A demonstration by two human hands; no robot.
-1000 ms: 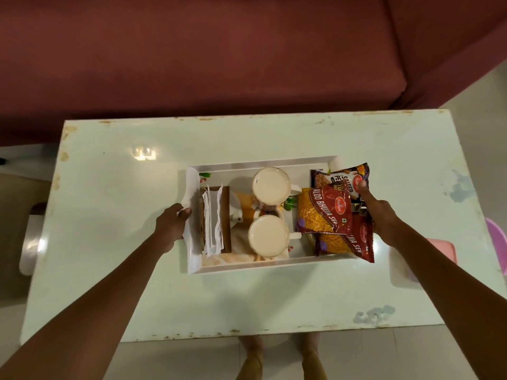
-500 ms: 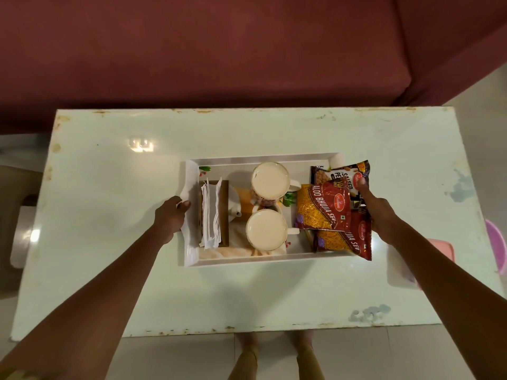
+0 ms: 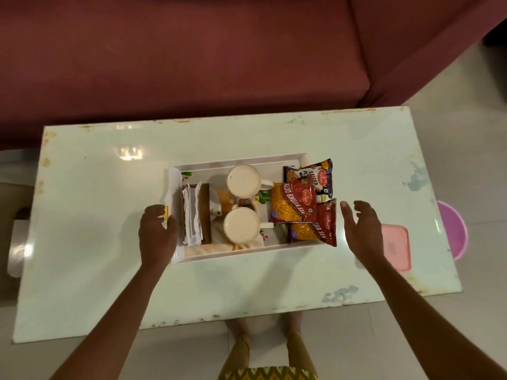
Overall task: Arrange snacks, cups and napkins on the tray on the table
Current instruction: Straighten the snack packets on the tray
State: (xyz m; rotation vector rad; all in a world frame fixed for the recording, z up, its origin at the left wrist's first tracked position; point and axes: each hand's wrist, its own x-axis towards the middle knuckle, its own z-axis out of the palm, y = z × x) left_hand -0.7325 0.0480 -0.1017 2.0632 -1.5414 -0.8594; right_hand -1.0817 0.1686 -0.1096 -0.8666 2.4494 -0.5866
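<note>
The tray [image 3: 227, 256] sits mid-surface, long side toward the person, and looks fully loaded. Napkins [image 3: 192, 213] stand in a brown holder [image 3: 206, 212] at its left end. Two cups [image 3: 241, 225], filled nearly to the brim with a pale drink, are one behind the other in the middle. Three packets [image 3: 293, 204] are stacked at the right end, overlapping each other and spilling past the tray's right rim.

The left hand [image 3: 156, 231] is at the left rim with fingers curled on it, apparently gripping. The right hand [image 3: 362, 229] hangs just beside the packets with fingers spread, touching nothing.

The job seems nearly done; what remains is probably squaring up the packets. To do that well, hold the left rim firmly so the tray cannot skid on the glossy surface [image 3: 96, 215]. Nudge the packets inward with flat fingers, and stop short of the cup handles. The cups are the risk, because a jolt would slop the drink onto the napkins. Slippery foil bags will slide over each other, so press down lightly while pushing.

A pink box [image 3: 396, 242] lies near the right edge, and a sofa [image 3: 192, 64] stands beyond.
</note>
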